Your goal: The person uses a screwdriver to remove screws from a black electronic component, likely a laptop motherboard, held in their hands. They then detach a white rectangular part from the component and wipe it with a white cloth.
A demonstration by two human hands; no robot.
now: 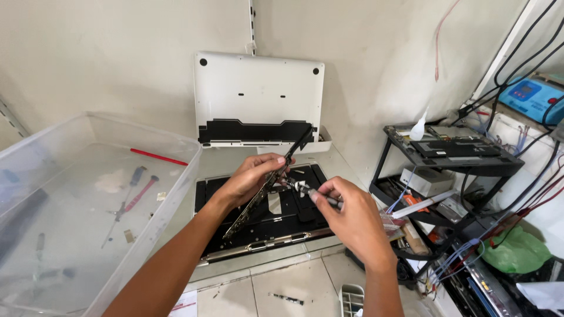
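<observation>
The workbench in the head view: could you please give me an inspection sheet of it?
Surface: pale tiled worktop, with small debris.
Job's things: long dark circuit board in the left hand; screwdriver in the right hand, tip at the board; opened laptop base beneath.
Clutter: clear plastic bin of tools; white bottom cover leaning on the wall.
Grippers: both hands closed on their items.
Cables: bundles at right.
Surroundings: black rack of parts; green bag.

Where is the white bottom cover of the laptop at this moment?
In the head view, the white bottom cover leans upright against the back wall, top centre, just behind the opened laptop and above both hands.
</observation>
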